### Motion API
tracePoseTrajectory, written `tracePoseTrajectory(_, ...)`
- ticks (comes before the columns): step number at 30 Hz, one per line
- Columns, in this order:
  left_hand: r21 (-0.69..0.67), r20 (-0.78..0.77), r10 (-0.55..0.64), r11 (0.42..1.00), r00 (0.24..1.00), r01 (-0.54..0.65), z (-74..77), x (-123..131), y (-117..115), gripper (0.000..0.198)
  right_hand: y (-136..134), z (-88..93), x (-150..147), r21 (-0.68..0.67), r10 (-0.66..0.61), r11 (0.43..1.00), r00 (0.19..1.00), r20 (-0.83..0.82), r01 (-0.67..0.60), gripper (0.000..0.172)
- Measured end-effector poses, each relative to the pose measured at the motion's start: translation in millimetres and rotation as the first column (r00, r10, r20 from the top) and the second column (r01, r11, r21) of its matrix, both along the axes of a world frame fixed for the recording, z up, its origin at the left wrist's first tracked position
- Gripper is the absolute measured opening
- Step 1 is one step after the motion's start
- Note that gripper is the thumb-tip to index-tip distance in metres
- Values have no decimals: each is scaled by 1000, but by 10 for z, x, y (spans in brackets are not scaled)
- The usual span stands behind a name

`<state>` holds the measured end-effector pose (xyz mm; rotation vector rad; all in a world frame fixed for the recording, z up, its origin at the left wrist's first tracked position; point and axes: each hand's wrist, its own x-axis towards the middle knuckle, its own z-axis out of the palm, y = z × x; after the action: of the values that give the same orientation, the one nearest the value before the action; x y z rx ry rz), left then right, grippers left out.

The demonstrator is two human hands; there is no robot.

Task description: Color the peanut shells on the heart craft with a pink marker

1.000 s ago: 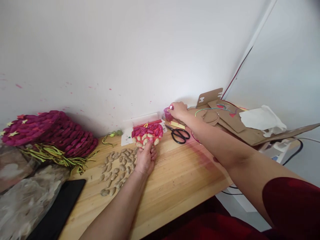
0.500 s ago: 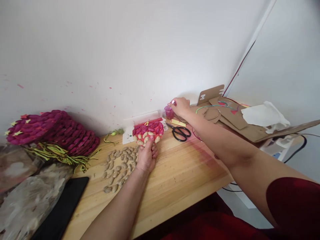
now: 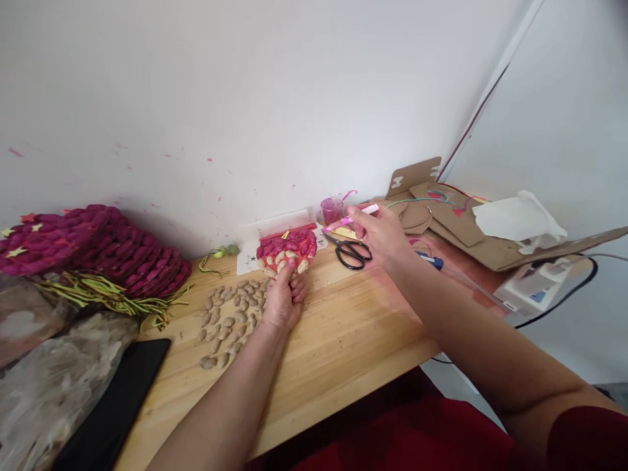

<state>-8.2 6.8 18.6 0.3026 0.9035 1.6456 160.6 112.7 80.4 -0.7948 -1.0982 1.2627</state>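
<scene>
Peanut-studded panel juts just ahead of my left hand, which pinches its near edge, while my right hand, closed on a pink-stained brush, has drawn it from the cup beyond, bringing its tip nearer the pale peanuts.

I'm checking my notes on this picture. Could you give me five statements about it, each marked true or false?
1. The left hand holds the peanut-covered piece. True.
2. The right hand holds the scissors. False: it holds a brush; the scissors lie on the table.
3. Loose peanuts lie on the table. True.
4. The cup lies tipped over. False: it stands upright.
5. The piece's peanuts are all pink. False: some are pale.
</scene>
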Motion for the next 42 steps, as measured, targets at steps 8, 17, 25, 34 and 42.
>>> tracePoseTrajectory(8,-12,24,-19,1000,1000,19,26,-27,-26,53,-229,-222,-77,-57,188,979,974,-126,-196,51)
tracePoseTrajectory(17,-17,-41,0,1000,999,-1,14,-2,-30,55,-230,-307,-37,61,211,976,977,-32,-209,56)
tracePoseTrajectory(25,-1,-63,2,1000,998,-2,-18,0,-37,60,-231,-353,-43,68,215,975,977,-9,-214,50)
tracePoseTrajectory(34,25,-103,14,1000,995,-12,-27,25,-44,65,-346,-438,-18,348,52,924,953,300,-160,34)
tracePoseTrajectory(42,1,-79,-12,1000,997,12,-4,22,-51,62,-396,-418,-17,379,35,909,937,346,-174,33)
